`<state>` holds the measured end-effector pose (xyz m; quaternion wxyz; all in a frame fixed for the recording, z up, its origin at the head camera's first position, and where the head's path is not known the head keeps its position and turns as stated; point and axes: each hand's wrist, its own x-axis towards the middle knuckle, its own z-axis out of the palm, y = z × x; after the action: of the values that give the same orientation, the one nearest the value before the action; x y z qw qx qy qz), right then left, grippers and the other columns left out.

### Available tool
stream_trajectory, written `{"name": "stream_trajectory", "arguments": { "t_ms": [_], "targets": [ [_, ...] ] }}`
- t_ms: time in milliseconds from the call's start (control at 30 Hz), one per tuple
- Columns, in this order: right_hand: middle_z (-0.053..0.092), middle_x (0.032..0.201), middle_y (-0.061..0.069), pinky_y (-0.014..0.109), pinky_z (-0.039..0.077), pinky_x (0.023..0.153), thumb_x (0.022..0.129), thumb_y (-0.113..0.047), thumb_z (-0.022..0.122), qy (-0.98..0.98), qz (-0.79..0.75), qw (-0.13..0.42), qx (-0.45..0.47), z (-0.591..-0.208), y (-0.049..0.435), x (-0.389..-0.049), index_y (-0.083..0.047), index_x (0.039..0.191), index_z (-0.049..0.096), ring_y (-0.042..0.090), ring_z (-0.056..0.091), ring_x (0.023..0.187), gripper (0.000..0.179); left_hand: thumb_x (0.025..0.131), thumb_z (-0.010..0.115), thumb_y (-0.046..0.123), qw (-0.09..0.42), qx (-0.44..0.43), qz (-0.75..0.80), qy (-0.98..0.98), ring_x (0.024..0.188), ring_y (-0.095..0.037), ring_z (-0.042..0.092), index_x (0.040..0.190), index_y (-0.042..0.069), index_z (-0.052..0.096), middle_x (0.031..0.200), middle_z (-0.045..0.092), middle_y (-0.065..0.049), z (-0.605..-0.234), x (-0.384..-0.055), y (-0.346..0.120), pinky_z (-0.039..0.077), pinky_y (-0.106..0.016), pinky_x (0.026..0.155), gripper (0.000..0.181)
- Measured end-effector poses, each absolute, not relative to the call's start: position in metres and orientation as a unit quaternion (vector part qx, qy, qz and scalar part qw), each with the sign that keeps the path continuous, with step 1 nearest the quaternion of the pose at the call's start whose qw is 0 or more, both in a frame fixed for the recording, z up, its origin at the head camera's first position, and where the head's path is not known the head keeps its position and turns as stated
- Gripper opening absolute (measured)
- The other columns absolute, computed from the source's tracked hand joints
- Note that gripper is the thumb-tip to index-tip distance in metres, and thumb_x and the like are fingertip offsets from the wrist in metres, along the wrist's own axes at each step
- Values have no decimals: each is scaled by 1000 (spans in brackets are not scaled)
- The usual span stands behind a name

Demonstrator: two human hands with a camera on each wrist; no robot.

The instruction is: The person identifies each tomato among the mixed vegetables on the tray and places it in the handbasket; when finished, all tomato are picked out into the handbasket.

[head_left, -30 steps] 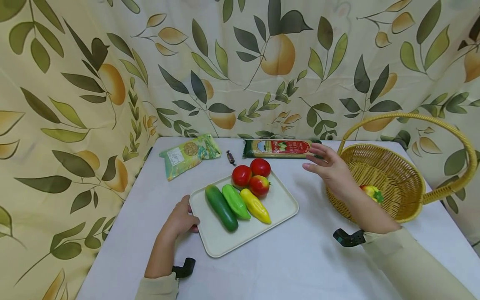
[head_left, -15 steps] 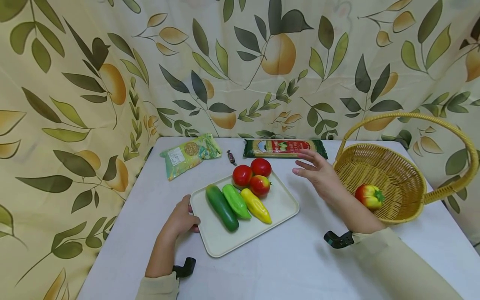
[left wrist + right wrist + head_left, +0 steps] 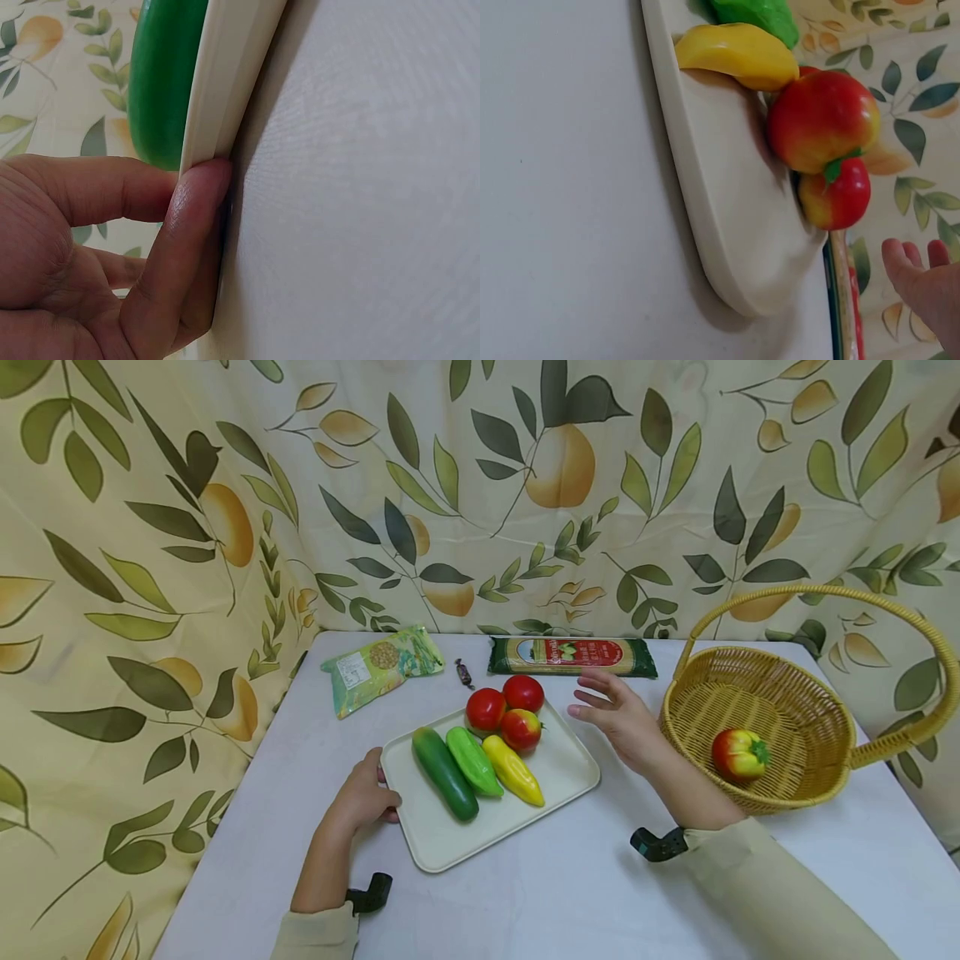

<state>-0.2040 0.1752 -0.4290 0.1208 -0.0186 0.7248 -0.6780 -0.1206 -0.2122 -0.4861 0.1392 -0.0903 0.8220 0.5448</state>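
Observation:
My left hand point(image 3: 363, 795) grips the left edge of a cream tray point(image 3: 564, 768). In the left wrist view, the thumb and fingers of that hand point(image 3: 150, 247) pinch the rim. On the tray lie a cucumber point(image 3: 444, 774), a green pepper point(image 3: 474, 762) and a yellow pepper point(image 3: 513, 770). Behind them sit two red tomatoes point(image 3: 485, 709) and a red-and-yellow fruit point(image 3: 521, 730) with a green stem. Holding nothing, my right hand point(image 3: 624, 723) hovers between the tray and the basket, fingers spread toward the tomatoes.
A yellow wicker basket point(image 3: 821, 727) with a tall handle stands at right, holding a red-and-yellow pepper point(image 3: 739, 755). Along the back lie a green snack bag point(image 3: 384, 668), a small wrapped candy point(image 3: 464, 674) and a long pasta packet point(image 3: 572, 657). Patterned cloth point(image 3: 420, 460) hangs behind.
My right hand has moved left, from beside the basket toward the tray, uncovering the pepper in the basket. The left hand and the tray stay in place.

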Motion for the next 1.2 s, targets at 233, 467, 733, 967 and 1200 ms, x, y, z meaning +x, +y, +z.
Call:
{"name": "stream_trajectory", "arguments": {
  "t_ms": [233, 467, 733, 967, 1200],
  "targets": [
    [35, 156, 14, 46, 38, 114, 92, -10, 72, 726, -674, 134, -18, -440, 165, -203, -10, 154, 35, 32, 40, 142, 72, 75, 62, -16, 142, -95, 536, 826, 57, -25, 67, 133, -2, 43, 103, 51, -20, -484, -120, -211, 62, -37, 54, 63],
    [35, 157, 15, 44, 41, 112, 90, -15, 75, 733, -664, 145, -18, -448, 157, -202, -11, 152, 38, 32, 40, 142, 72, 76, 63, -17, 143, -95, 536, 826, 58, -26, 67, 133, -1, 43, 103, 52, -20, -484, -121, -211, 62, -37, 54, 63],
    [36, 156, 16, 46, 41, 111, 91, -13, 74, 736, -658, 158, -31, -459, 148, -202, -10, 152, 39, 33, 40, 141, 70, 75, 63, -17, 143, -99, 537, 825, 58, -26, 67, 134, -1, 43, 104, 51, -21, -484, -120, -211, 62, -37, 54, 64],
    [39, 155, 13, 44, 44, 110, 88, -14, 77, 732, -660, 168, -39, -466, 139, -201, -10, 151, 41, 33, 39, 142, 73, 76, 64, -17, 145, -103, 537, 824, 60, -26, 67, 135, 0, 42, 106, 50, -21, -484, -120, -211, 62, -37, 55, 65],
    [39, 153, 13, 46, 45, 108, 86, -12, 79, 735, -655, 169, -47, -469, 130, -197, -11, 149, 43, 34, 41, 141, 73, 77, 65, -17, 150, -109, 540, 821, 60, -26, 67, 134, 1, 43, 107, 47, -21, -484, -121, -211, 63, -37, 56, 64]
  ]
}}
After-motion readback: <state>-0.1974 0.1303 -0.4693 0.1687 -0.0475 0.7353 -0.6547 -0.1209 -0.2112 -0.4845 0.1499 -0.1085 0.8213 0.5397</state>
